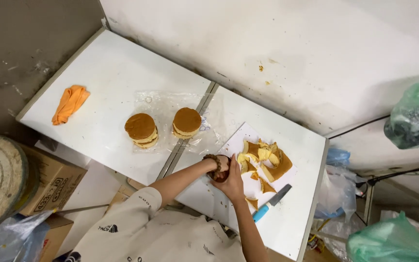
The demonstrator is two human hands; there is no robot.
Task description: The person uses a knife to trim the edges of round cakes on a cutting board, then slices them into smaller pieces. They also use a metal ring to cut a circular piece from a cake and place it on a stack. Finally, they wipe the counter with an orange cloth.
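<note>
Both hands' fingers (230, 178) around brown piece (220, 175).

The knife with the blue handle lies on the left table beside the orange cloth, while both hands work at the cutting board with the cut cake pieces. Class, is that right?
Not quite. The head view shows the knife on the right table, just past the cutting board's corner, far from the orange cloth. The rest holds: the left hand and right hand meet at the board beside the cut cake pieces.
</note>
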